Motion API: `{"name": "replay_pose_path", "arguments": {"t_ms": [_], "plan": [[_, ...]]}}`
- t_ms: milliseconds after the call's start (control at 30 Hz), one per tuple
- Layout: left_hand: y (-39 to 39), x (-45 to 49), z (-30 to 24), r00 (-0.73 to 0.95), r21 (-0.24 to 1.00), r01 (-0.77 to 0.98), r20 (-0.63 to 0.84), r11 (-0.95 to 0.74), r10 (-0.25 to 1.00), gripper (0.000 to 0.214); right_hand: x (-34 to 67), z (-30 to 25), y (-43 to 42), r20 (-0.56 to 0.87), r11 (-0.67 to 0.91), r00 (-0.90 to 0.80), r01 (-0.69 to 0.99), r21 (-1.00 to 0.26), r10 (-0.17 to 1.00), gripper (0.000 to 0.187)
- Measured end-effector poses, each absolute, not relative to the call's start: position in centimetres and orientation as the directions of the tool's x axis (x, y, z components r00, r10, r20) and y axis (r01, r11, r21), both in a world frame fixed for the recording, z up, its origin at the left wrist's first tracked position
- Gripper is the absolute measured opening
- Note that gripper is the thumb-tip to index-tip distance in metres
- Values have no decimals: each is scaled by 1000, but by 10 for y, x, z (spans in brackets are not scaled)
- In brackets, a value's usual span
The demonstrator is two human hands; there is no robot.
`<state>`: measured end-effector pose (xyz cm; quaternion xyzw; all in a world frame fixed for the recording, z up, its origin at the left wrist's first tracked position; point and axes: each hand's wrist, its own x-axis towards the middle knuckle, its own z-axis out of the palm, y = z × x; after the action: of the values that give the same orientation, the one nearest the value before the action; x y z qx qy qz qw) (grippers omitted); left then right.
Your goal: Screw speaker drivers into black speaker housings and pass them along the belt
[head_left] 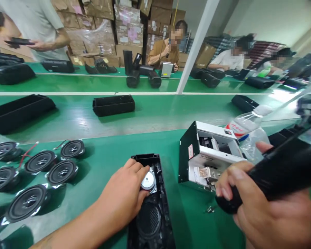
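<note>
My left hand [128,190] is closed around a small speaker driver [148,180] with a round silver back. The driver sits in the far end of a long black speaker housing [166,211], and my fingers hide part of it. A round mesh grille opening [149,219] shows in the housing nearer to me. My right hand [259,204] grips a thick black electric screwdriver [282,173], tilted and partly blurred. Its rounded nose is beside a screw feeder box [188,155] with an open top. Small metal pieces, apparently screws [209,209], show just below the feeder.
Several loose speaker drivers [63,172] lie at the left. A plastic bottle [245,122] stands behind the feeder. Black housings [114,105] lie on the green line beyond, past a white post [197,45]. Several co-workers [46,31] are across the line, with stacked cartons behind.
</note>
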<state>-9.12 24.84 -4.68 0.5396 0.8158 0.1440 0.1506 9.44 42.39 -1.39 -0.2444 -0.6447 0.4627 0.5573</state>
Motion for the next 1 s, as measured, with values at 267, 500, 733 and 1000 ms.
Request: {"name": "replay_pose_path", "arguments": {"t_ms": [267, 500, 733, 1000], "plan": [[251, -87, -41, -401, 392, 812, -161, 431, 902, 46, 61, -12, 386, 578, 308, -499, -522, -795, 646, 32], [255, -87, -38, -384, 384, 816, -196, 431, 902, 47, 25, -30, 366, 576, 373, -349, -500, -781, 739, 68], [256, -87, -36, -382, 370, 817, -229, 444, 895, 46, 21, -46, 373, 574, 357, -411, -493, -793, 708, 72], [258, -88, -37, -373, 368, 825, -213, 428, 903, 45, 24, -59, 370, 594, 369, -437, -497, -785, 675, 64]]}}
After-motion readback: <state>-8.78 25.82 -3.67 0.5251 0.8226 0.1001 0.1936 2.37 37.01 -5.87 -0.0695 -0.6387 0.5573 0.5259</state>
